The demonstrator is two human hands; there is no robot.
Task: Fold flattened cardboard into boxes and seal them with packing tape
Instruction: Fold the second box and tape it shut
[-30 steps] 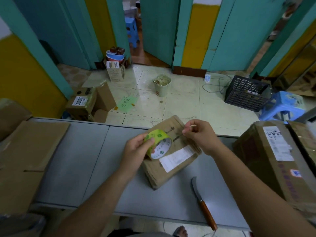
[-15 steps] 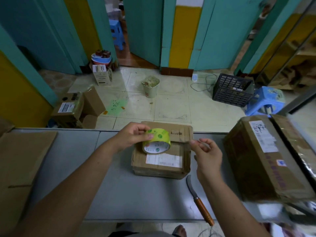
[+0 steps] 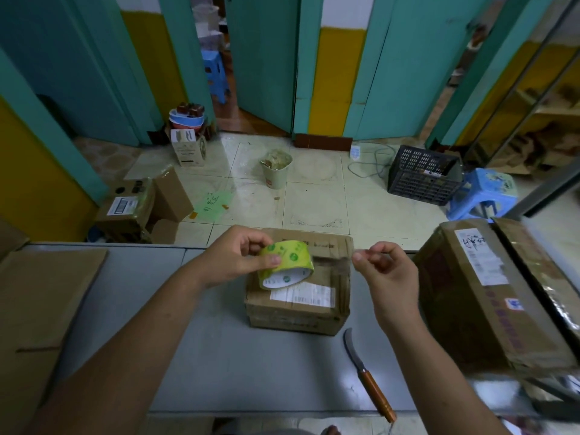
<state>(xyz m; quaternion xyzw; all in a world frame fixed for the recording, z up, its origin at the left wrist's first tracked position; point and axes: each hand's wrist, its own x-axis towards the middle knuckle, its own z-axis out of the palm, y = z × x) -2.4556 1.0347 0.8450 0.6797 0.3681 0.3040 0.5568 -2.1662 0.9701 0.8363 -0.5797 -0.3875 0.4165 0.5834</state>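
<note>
A small brown cardboard box [image 3: 298, 312] with a white label lies on the grey table [image 3: 219, 356]. My left hand [image 3: 241, 255] grips a yellow-green roll of packing tape [image 3: 287, 262] above the box's top. My right hand [image 3: 381, 271] hovers to the right of the roll, thumb and forefinger pinching the clear tape end [image 3: 357, 254]. The strip between roll and fingers is barely visible.
A knife [image 3: 368, 375] with an orange handle lies near the table's front edge. A large labelled box [image 3: 489, 293] stands at the right. Flattened cardboard [image 3: 40, 309] covers the table's left. Beyond the table are floor boxes, a bin, a black crate and a blue stool.
The small box has turned square to me. My left hand has brought the roll over the box, and my right hand has drawn the tape end out to the right.
</note>
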